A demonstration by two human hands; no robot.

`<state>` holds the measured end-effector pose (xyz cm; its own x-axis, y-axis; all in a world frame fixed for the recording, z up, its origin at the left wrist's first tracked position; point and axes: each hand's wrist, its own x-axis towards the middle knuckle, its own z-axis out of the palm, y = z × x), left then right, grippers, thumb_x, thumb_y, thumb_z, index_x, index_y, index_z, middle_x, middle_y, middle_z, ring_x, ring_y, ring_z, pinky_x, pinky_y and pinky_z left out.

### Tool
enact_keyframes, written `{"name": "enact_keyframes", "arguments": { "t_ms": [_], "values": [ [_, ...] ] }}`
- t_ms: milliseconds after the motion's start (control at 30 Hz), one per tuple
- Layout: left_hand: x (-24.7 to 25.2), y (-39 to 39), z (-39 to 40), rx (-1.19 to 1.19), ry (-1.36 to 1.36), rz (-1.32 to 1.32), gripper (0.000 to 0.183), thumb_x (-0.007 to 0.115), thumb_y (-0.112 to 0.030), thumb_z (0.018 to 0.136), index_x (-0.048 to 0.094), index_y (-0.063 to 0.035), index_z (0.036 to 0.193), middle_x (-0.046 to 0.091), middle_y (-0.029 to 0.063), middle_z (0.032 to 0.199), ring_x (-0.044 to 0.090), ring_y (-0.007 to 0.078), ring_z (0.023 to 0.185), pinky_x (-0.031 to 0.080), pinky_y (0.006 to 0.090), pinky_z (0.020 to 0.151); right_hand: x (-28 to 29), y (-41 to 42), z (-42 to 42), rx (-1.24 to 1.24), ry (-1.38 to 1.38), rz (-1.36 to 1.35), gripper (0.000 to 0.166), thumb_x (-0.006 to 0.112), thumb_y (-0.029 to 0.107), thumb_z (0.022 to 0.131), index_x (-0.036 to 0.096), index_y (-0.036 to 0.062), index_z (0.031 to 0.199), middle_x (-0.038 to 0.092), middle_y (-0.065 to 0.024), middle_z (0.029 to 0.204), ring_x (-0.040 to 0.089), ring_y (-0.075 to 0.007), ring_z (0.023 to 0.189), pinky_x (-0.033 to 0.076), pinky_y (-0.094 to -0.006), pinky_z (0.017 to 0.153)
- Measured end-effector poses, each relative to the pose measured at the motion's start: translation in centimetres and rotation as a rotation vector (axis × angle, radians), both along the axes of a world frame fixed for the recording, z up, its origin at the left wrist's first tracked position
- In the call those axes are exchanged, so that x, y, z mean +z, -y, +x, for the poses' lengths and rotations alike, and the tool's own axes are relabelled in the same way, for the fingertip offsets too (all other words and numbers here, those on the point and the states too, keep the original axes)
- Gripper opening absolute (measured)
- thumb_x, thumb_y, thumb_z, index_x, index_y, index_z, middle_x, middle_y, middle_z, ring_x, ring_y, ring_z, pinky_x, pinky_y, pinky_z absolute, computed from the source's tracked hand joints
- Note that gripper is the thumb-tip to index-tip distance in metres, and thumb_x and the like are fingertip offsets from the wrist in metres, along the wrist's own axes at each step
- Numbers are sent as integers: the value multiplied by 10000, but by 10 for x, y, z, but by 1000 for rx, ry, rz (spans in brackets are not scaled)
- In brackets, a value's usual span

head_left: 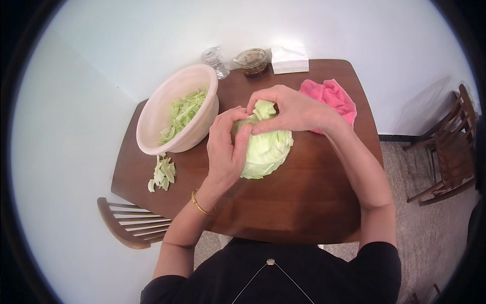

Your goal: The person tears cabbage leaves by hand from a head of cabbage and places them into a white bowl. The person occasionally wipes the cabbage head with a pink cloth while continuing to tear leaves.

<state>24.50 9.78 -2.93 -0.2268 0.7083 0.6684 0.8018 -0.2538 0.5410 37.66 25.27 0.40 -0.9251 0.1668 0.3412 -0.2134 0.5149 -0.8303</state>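
Note:
A pale green cabbage head (267, 154) sits on the wooden table before me. My left hand (229, 146) grips its upper left side, thumb and fingers around the leaves there. From the right, my right hand (294, 110) curls over the top and pinches a loose cabbage leaf (264, 109), which sticks up between the two hands. Both thumbs nearly meet over the cabbage. My fingers hide part of its far side. To the left, a large pale pink bowl (153, 121) stands tilted, with torn cabbage pieces (186, 110) inside.
Cabbage scraps (164, 173) lie on the table (303, 205) below the bowl. At the back stand a clear glass (215, 62), a glass jar (254, 68) of dark sauce and a white tissue pack (289, 60). A pink cloth (336, 98) lies right; wooden chairs (125, 231) flank the table.

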Motion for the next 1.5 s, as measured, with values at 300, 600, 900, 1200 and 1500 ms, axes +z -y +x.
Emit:
{"name": "enact_keyframes", "arguments": {
  "t_ms": [300, 600, 900, 1200, 1500],
  "values": [
    [5, 6, 4, 68, 64, -47, 253, 626, -178, 867, 564, -39, 1070, 624, 102, 1039, 572, 277, 994, 426, 371, 888, -7, 14, -4, -27, -212, 173, 191, 705, 157, 827, 566, 35, 872, 557, -26, 751, 513, -124, 696, 421, -273, 607],
    [5, 11, -3, 52, -92, -31, 430, 742, -221, 724, 536, -62, 1066, 606, 96, 1081, 552, 297, 1013, 408, 409, 907, 10, -11, 13, -161, 93, -329, 137, 613, 177, 907, 588, 56, 966, 539, 21, 790, 504, -85, 661, 438, -249, 587],
    [8, 11, 2, 126, -121, -58, 371, 706, -203, 776, 538, -62, 1075, 600, 91, 1091, 542, 289, 1025, 404, 406, 893, -11, 7, 10, -186, -103, 357, 202, 637, 169, 878, 579, 25, 1007, 599, -117, 919, 583, -236, 718, 456, -343, 658],
    [7, 9, -1, 137, -134, -38, 299, 660, -199, 827, 552, -65, 1071, 603, 92, 1085, 539, 290, 1012, 398, 398, 885, 11, 14, 15, -131, 173, 272, 292, 672, 225, 812, 571, 4, 974, 602, -177, 929, 562, -353, 951, 445, -433, 811],
    [13, 19, -10, 50, -118, -100, 530, 779, -303, 703, 551, -56, 1112, 561, 118, 1157, 514, 305, 1076, 421, 411, 914, 9, 29, 15, -168, 52, 219, 191, 705, 65, 789, 560, 44, 911, 580, -34, 847, 521, -172, 765, 426, -317, 628]
  ]
}}
